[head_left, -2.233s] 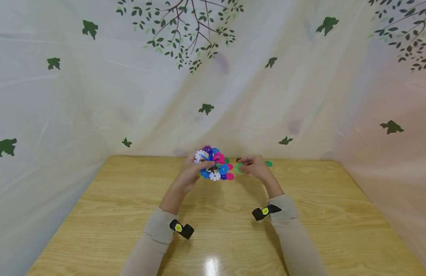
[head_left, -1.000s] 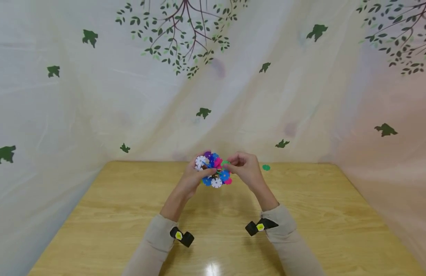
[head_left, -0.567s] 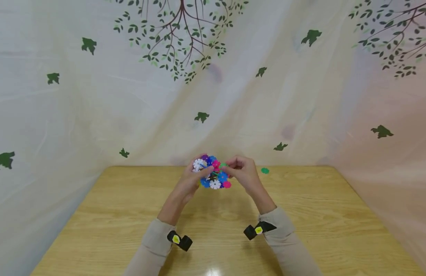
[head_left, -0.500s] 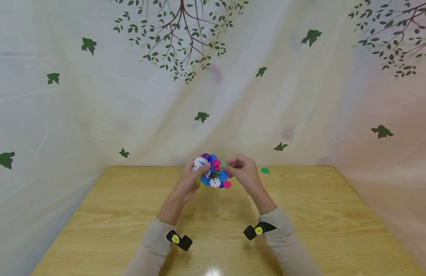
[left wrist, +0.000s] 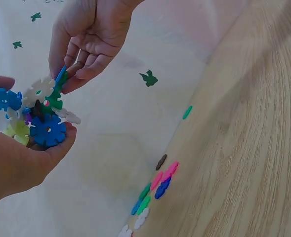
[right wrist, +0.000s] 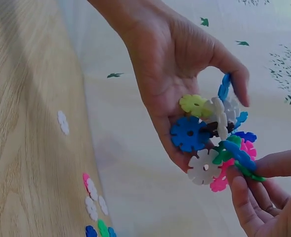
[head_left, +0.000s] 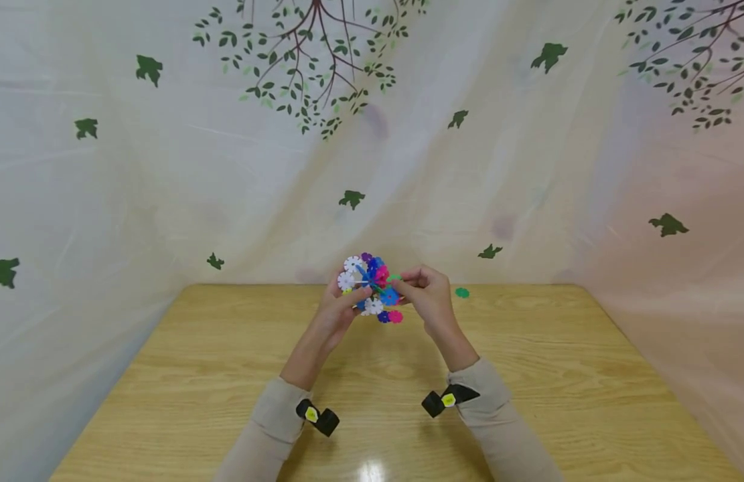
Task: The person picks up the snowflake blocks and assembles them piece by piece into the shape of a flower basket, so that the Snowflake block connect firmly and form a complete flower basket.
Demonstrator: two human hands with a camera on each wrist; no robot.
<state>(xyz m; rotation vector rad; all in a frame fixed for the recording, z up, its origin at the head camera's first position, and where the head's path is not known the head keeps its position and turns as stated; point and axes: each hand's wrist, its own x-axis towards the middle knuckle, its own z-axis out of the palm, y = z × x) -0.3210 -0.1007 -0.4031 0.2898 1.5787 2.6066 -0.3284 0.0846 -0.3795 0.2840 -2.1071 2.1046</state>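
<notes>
Left hand (head_left: 334, 311): disc cluster (right wrist: 188, 133) gripped by thumb and fingers
Right hand (head_left: 433, 296): green disc (right wrist: 250, 172) pinched at cluster
Cluster: held near desk (head_left: 528, 375)'s far edge
Loose discs (left wrist: 162, 188): strewn along that edge

In mid-frame we see flower discs (right wrist: 219, 118) in blue, white, pink, purple, green and yellow-green. The worktop (head_left: 528, 375) is light brown with wavy wood lines. At the top, the pale cloth (head_left: 257, 187) has brown twigs (head_left: 316, 5) with green leaves (head_left: 343, 50). We see beige sleeves (head_left: 257, 438) and yellow-spotted black straps (head_left: 328, 422).
</notes>
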